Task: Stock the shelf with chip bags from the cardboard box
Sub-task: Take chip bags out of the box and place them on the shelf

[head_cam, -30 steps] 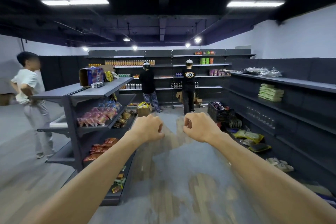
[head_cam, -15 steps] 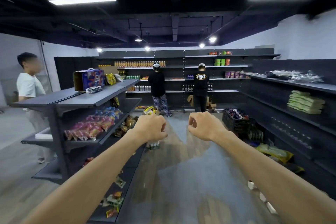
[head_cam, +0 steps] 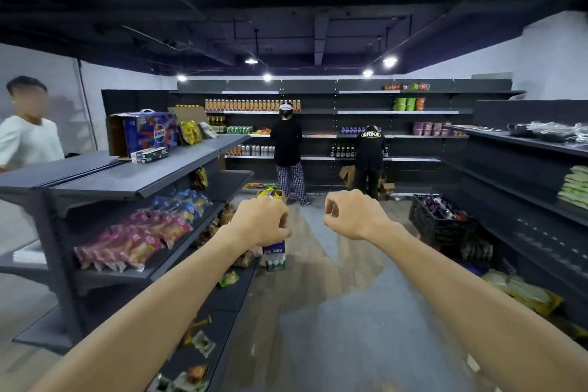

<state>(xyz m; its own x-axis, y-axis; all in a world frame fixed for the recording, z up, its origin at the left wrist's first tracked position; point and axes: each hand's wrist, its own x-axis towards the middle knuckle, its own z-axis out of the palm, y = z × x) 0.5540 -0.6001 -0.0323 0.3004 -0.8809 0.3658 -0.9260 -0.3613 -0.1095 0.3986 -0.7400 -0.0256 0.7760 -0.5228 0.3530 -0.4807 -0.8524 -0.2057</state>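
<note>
- Both arms out ahead of me in the aisle, my left hand (head_cam: 261, 222) and my right hand (head_cam: 351, 216) level with each other, each curled into a loose fist with nothing in it
- No chip bag in either grip, so I judge this as the approach step, heading for stock, not placing any yet
- The small open brown cardboard box with yellow bags poking out of its top (head_cam: 272, 195) sits on the floor far down the aisle, showing just above my left knuckles, well apart from me
- I take that for my box, though a second open brown carton (head_cam: 347, 176) lies by the back wall beside the person in the black top with white lettering (head_cam: 369, 157), so I can't be sure
- The grey metal gondola shelf (head_cam: 178, 165) runs along my left, its middle tier already holding pink snack packets (head_cam: 133, 240)
- Another person in checked trousers (head_cam: 288, 153) stands at the back shelving close to the box; I'll want to mind them
- Next move calls for closing in on the box, uncurling a hand and taking a bag by its top seam, lightly, since puffed bags crush
</note>
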